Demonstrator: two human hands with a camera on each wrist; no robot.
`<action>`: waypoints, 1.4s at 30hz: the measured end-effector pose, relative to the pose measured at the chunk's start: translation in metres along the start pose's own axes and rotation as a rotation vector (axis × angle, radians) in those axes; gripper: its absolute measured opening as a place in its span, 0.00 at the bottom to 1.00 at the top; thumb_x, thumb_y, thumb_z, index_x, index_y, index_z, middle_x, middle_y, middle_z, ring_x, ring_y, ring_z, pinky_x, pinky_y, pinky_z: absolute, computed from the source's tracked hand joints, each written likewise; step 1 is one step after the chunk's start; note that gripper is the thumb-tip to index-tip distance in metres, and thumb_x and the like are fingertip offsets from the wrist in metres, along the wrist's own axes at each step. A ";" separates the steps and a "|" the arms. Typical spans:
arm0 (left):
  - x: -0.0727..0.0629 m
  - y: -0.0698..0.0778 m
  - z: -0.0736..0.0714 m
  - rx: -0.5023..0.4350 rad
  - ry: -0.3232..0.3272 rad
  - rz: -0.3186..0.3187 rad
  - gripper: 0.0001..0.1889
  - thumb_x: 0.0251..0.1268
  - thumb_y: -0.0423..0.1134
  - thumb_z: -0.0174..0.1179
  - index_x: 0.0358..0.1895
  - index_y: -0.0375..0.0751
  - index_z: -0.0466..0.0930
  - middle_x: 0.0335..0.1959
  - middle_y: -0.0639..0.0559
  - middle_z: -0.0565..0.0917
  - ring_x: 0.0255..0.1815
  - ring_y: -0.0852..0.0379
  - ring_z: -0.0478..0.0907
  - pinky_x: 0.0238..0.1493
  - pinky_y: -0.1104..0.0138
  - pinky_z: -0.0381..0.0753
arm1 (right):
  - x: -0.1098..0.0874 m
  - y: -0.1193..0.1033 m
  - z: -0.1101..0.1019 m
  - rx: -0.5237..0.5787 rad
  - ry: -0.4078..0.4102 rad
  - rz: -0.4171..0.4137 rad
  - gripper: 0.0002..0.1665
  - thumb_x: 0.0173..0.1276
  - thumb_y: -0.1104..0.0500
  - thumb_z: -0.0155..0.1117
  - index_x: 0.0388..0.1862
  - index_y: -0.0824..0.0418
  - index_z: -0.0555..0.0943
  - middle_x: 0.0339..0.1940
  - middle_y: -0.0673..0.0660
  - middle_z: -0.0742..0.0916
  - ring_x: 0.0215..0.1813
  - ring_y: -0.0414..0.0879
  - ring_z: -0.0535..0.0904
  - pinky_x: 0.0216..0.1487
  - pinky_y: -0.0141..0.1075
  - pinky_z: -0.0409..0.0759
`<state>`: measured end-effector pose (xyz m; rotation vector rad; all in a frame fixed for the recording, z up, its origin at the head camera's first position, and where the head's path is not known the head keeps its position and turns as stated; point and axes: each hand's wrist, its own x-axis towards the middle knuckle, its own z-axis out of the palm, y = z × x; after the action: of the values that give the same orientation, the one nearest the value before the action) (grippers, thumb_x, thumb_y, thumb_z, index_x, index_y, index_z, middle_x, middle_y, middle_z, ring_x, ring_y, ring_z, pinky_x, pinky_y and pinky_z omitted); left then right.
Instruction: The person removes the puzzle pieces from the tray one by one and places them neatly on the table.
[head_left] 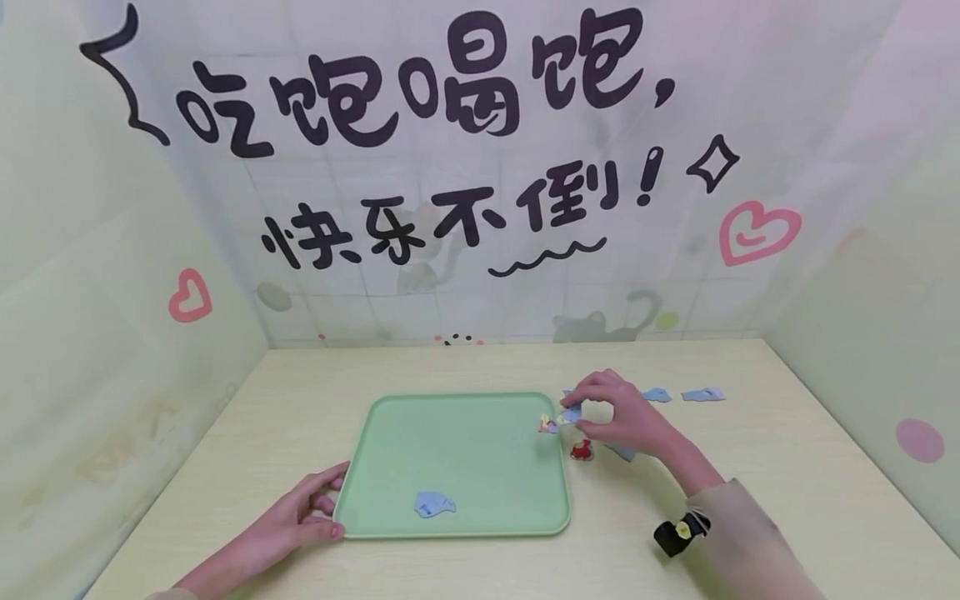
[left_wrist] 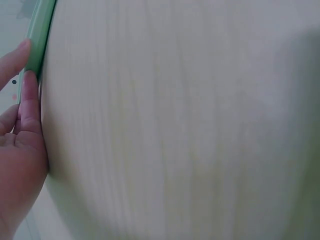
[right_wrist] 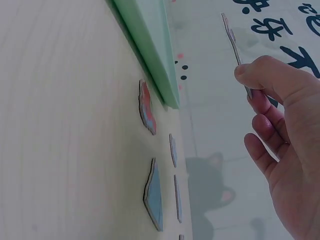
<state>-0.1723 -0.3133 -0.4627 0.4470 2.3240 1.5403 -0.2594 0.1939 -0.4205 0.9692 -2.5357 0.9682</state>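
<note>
Above the right edge of a green tray [head_left: 450, 467], my right hand [head_left: 622, 414] pinches a thin puzzle piece [head_left: 557, 419], patterned in blue, yellow and purple. In the right wrist view the piece [right_wrist: 231, 39] is edge-on between thumb and index finger, off the table. My left hand [head_left: 303, 512] grips the tray's near left edge; the left wrist view has thumb and fingers against the green rim [left_wrist: 39, 40]. One blue puzzle piece [head_left: 434, 504] lies in the tray, near its front. A red piece [head_left: 582, 450] is on the table just beside the tray's right side.
More blue pieces lie to the tray's right: one under my right hand [head_left: 621, 452], another behind it [head_left: 657, 395] and one farther right [head_left: 703, 394]. The pale wooden table [head_left: 247, 442] meets printed walls at the back and both sides.
</note>
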 end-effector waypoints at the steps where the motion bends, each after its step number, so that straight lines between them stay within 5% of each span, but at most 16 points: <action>1: 0.000 0.000 0.000 0.000 0.000 0.001 0.46 0.62 0.35 0.65 0.78 0.31 0.46 0.65 0.35 0.59 0.46 0.66 0.70 0.45 0.75 0.77 | -0.003 0.001 -0.002 -0.005 0.005 0.002 0.17 0.56 0.64 0.74 0.46 0.52 0.88 0.43 0.46 0.85 0.49 0.42 0.75 0.50 0.42 0.78; 16: -0.001 -0.001 0.001 -0.007 -0.006 0.035 0.45 0.63 0.34 0.64 0.78 0.30 0.47 0.64 0.35 0.60 0.46 0.65 0.71 0.46 0.75 0.77 | -0.043 0.030 -0.037 -0.121 0.084 0.034 0.21 0.53 0.68 0.76 0.45 0.52 0.87 0.42 0.45 0.86 0.47 0.39 0.74 0.47 0.34 0.77; 37: 0.000 -0.001 0.001 0.005 0.006 -0.017 0.45 0.62 0.35 0.65 0.78 0.34 0.48 0.63 0.41 0.61 0.47 0.65 0.71 0.47 0.75 0.77 | -0.081 0.056 -0.066 -0.188 0.153 0.093 0.22 0.50 0.69 0.77 0.45 0.55 0.87 0.41 0.46 0.84 0.45 0.31 0.71 0.45 0.28 0.76; 42: -0.001 0.000 0.001 -0.006 -0.004 0.007 0.45 0.63 0.35 0.64 0.78 0.32 0.47 0.65 0.37 0.60 0.47 0.65 0.71 0.47 0.75 0.76 | -0.086 0.063 -0.069 -0.182 0.135 0.114 0.21 0.52 0.68 0.76 0.46 0.54 0.87 0.41 0.46 0.84 0.43 0.39 0.73 0.44 0.28 0.74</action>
<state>-0.1712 -0.3126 -0.4628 0.4566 2.3165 1.5484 -0.2372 0.3175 -0.4393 0.6909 -2.5346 0.7866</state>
